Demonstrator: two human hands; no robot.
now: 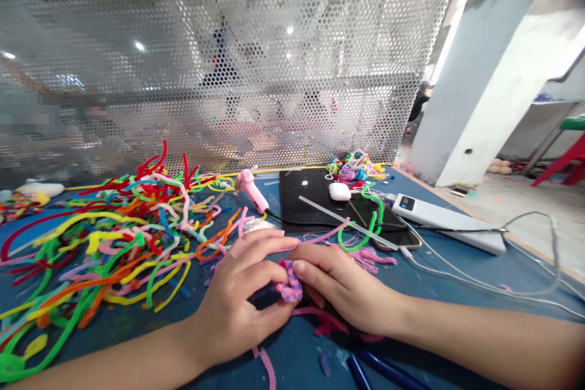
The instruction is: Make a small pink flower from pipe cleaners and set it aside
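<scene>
Blue handles [360, 373] nearest, at five o'clock. At six, purple piece [291, 290] pinched in nearly closed fingers [269, 274] of left hand [237, 289] and right hand [354, 292]. Apparently mid-shaping; next, calling for steady pressure.

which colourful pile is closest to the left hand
The big pile, spread just beside the left hand. The left-edge pile and the back pile, behind the white case, are smaller and farther away.
</scene>
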